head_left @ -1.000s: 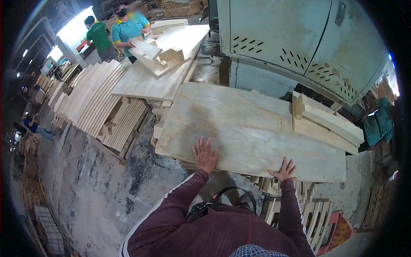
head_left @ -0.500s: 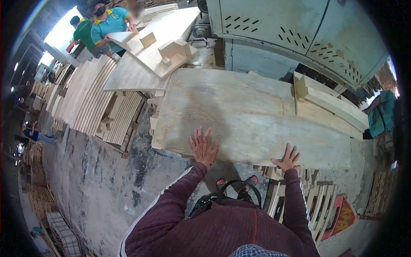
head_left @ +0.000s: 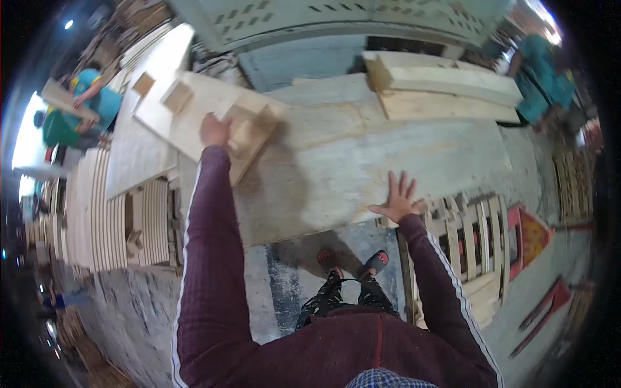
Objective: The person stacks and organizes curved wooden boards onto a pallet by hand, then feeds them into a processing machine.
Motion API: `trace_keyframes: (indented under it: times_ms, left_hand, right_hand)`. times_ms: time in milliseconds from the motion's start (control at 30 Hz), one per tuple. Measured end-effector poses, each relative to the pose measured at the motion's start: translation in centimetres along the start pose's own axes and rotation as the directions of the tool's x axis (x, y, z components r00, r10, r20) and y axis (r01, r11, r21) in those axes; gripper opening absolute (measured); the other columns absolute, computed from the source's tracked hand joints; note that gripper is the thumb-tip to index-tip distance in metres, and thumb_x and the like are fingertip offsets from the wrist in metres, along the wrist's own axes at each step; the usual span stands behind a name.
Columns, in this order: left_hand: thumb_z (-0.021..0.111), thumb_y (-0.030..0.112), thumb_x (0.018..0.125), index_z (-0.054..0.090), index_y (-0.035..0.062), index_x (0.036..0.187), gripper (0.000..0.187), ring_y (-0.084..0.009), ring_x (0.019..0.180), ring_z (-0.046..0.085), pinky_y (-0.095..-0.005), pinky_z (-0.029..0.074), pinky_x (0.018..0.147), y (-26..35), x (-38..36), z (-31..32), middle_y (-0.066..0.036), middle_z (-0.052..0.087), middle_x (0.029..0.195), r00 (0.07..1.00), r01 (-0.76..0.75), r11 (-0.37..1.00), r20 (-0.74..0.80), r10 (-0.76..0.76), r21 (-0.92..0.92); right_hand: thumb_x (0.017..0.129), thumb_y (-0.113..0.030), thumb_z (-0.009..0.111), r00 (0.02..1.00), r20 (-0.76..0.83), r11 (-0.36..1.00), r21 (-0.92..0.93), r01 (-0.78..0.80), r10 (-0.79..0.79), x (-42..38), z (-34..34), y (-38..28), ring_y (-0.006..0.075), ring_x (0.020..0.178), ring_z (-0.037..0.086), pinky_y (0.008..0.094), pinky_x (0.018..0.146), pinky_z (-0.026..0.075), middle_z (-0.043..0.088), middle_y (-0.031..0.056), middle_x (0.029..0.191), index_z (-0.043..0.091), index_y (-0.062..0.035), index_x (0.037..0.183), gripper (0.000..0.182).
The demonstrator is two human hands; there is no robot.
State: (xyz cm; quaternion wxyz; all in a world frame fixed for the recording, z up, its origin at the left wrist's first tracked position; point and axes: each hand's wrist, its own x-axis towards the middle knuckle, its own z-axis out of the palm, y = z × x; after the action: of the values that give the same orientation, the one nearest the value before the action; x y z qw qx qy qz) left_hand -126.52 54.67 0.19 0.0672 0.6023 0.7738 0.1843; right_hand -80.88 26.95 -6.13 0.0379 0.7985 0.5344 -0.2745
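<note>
My left hand (head_left: 215, 131) is slightly blurred, its fingers curled on the block end of a pale wooden board (head_left: 200, 90) with small blocks standing on it. That board lies at an angle over the left end of a large flat wooden panel (head_left: 323, 155). Near the panel's front edge, my right hand (head_left: 399, 202) rests with its fingers spread, holding nothing. A long wooden beam piece (head_left: 449, 77) on a board sits at the panel's back right.
Stacked boards (head_left: 97, 213) stand at left, slatted pallets (head_left: 475, 239) at front right. A metal cabinet (head_left: 304, 32) is behind the panel. A co-worker (head_left: 543, 77) is at right; two people are at upper left. A red tool (head_left: 550, 304) lies on the floor.
The view has turned and shifted. My left hand has gone from the large panel to the board with blocks, which now lies further over the panel. My right hand is still spread on the panel.
</note>
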Motion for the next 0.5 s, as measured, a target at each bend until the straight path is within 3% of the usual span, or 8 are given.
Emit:
trace_keyframes:
  times_ms: [67, 133, 200, 267, 333, 433, 467, 500]
  left_hand:
    - [0.072, 0.048, 0.074, 0.055, -0.0003, 0.119, 0.068, -0.0371, 0.105, 0.059, -0.0434, 0.046, 0.089, 0.3, -1.9, 1.2, -0.021, 0.062, 0.11, 0.977, -0.113, 0.992, -0.176, 0.122, 0.06]
    - [0.072, 0.045, 0.074, 0.055, 0.0006, 0.119, 0.065, -0.0377, 0.103, 0.06, -0.0451, 0.047, 0.087, 3.8, -6.2, -0.6, -0.021, 0.063, 0.108, 0.997, -0.059, 0.997, -0.04, 0.061, 0.057]
    - [0.072, 0.046, 0.074, 0.057, 0.0044, 0.119, 0.063, -0.0373, 0.1, 0.061, -0.0447, 0.047, 0.085, 5.2, -10.1, 0.8, -0.018, 0.065, 0.107, 0.977, -0.159, 0.987, -0.137, 0.162, 0.038]
    - [0.072, 0.048, 0.073, 0.058, 0.0082, 0.12, 0.063, -0.0357, 0.103, 0.061, -0.0434, 0.047, 0.086, 10.2, -15.4, -0.1, -0.016, 0.065, 0.111, 0.991, -0.131, 0.99, 0.032, 0.129, 0.06]
    - [0.071, 0.049, 0.075, 0.058, 0.0115, 0.121, 0.061, -0.0355, 0.103, 0.061, -0.0427, 0.047, 0.087, 14.4, -20.1, 2.0, -0.014, 0.064, 0.114, 0.974, -0.222, 0.974, 0.05, 0.219, 0.051]
    - [0.07, 0.048, 0.077, 0.055, 0.0083, 0.123, 0.062, -0.0376, 0.103, 0.06, -0.0436, 0.047, 0.087, 18.3, -24.9, 6.8, -0.017, 0.063, 0.115, 0.889, -0.458, 0.889, -0.019, 0.458, 0.001]
    - [0.068, 0.049, 0.078, 0.052, 0.0059, 0.125, 0.066, -0.0388, 0.104, 0.059, -0.0445, 0.046, 0.088, 20.4, -25.5, 8.8, -0.02, 0.062, 0.116, 0.87, -0.493, 0.87, 0.011, 0.493, 0.033]
    - [0.067, 0.05, 0.079, 0.049, 0.0036, 0.127, 0.069, -0.04, 0.105, 0.058, -0.0454, 0.046, 0.088, 22.6, -25.6, 10.4, -0.022, 0.061, 0.117, 0.855, -0.518, 0.852, 0.019, 0.518, 0.072]
  right_hand:
    - [0.053, -0.08, 0.066, 0.998, -0.02, 0.998, -0.009, 0.058, -0.058, 0.5, 0.3, -0.3, 0.0433, 0.14, -0.017, 0.0797, 0.093, -0.001, -0.013, 0.0095, 0.157, -0.002, -0.0315, 0.15, 0.129]
    - [0.055, -0.078, 0.065, 0.99, -0.091, 0.99, 0.074, 0.116, -0.109, 0.5, 0.5, 0.1, 0.0419, 0.142, -0.013, 0.0806, 0.093, -0.003, -0.008, 0.0092, 0.158, 0.0, -0.0321, 0.151, 0.125]
    - [0.061, -0.076, 0.062, 0.965, -0.182, 0.959, 0.176, 0.221, -0.189, 0.4, 0.7, 0.1, 0.0394, 0.143, -0.006, 0.0801, 0.093, -0.002, -0.001, 0.012, 0.158, 0.004, -0.0302, 0.151, 0.117]
    - [0.07, -0.068, 0.062, 0.879, -0.454, 0.842, 0.41, 0.35, -0.144, 0.9, 2.6, 1.1, 0.0374, 0.142, 0.009, 0.0703, 0.103, 0.007, 0.012, 0.0157, 0.155, 0.015, -0.0231, 0.15, 0.103]
    - [0.077, -0.053, 0.065, 0.704, -0.71, 0.598, 0.554, 0.579, -0.023, 0.2, 4.9, 3.2, 0.0384, 0.135, 0.024, 0.0548, 0.109, 0.018, 0.027, 0.0181, 0.147, 0.027, -0.0149, 0.145, 0.087]
    - [0.076, -0.037, 0.07, 0.7, -0.714, 0.696, 0.505, 0.51, 0.006, -5.2, 8.7, 7.9, 0.0395, 0.128, 0.033, 0.0465, 0.107, 0.027, 0.034, 0.0195, 0.138, 0.035, -0.0112, 0.139, 0.076]
    - [0.076, -0.037, 0.07, 0.705, -0.701, 0.724, 0.54, 0.429, 0.105, -7.5, 10.1, 10.7, 0.0395, 0.128, 0.033, 0.0465, 0.107, 0.027, 0.034, 0.0195, 0.138, 0.035, -0.0112, 0.139, 0.076]
    - [0.074, -0.033, 0.071, 0.786, -0.616, 0.759, 0.535, 0.37, 0.051, -9.3, 11.4, 13.1, 0.0406, 0.126, 0.034, 0.0477, 0.105, 0.029, 0.035, 0.0203, 0.138, 0.036, -0.0113, 0.138, 0.076]
